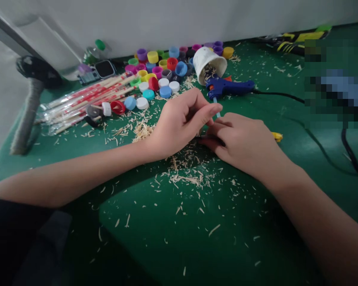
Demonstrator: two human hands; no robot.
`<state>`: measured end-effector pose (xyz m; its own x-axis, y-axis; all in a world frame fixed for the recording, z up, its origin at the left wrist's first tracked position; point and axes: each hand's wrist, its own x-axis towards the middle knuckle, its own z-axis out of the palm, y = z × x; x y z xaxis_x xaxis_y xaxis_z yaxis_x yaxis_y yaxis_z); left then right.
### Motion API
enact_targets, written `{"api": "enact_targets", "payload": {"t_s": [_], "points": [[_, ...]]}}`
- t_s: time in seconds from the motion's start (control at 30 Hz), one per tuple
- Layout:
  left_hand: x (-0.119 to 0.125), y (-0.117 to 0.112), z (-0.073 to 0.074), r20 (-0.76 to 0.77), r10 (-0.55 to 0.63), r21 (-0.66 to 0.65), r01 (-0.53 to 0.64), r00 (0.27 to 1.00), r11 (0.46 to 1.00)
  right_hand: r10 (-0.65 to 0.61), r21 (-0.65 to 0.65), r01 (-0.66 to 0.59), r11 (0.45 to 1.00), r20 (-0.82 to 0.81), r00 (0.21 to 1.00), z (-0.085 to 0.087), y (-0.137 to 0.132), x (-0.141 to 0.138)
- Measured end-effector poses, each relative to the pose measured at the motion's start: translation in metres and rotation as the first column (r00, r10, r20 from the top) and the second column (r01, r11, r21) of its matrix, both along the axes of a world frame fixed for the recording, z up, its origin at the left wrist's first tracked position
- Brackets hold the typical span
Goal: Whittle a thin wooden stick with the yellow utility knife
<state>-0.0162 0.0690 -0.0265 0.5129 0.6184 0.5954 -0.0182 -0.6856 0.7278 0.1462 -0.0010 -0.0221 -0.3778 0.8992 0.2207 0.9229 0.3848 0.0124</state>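
Observation:
My left hand rests on the green table, its fingers curled in a pinch toward my right hand. My right hand lies close beside it, fingers closed over a thin dark item that is mostly hidden. A yellow tip pokes out beyond my right hand. Wood shavings lie scattered under and in front of both hands. Just behind my hands lies a blue glue gun, its nozzle pointing toward them.
A pile of coloured bottle caps sits at the back. Wrapped chopsticks lie at the left beside a hammer. A tipped white paper cup leans by the glue gun. A black cord crosses the right side.

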Motion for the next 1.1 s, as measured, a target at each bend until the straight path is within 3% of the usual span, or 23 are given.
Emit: {"api": "enact_targets", "payload": {"t_s": [0.17,0.37,0.7,1.1], "points": [[0.000,0.003,-0.002,-0.010,0.023,-0.056,-0.024,1.000,0.998,0.062,0.044,-0.061,0.997,-0.028,0.998,0.000,-0.004,0.009],[0.001,0.005,0.000,-0.014,0.020,-0.106,-0.021,1.000,0.994,0.064,0.182,-0.050,0.982,-0.070,0.996,0.000,-0.002,0.017],[0.001,0.004,-0.001,-0.036,0.071,-0.089,-0.074,0.997,0.993,0.047,0.071,-0.042,0.997,-0.069,0.997,0.002,0.004,0.012],[0.002,0.005,-0.002,-0.009,0.019,-0.080,-0.020,1.000,0.997,0.057,-0.017,-0.060,0.998,-0.140,0.989,0.003,0.010,0.009]]}}
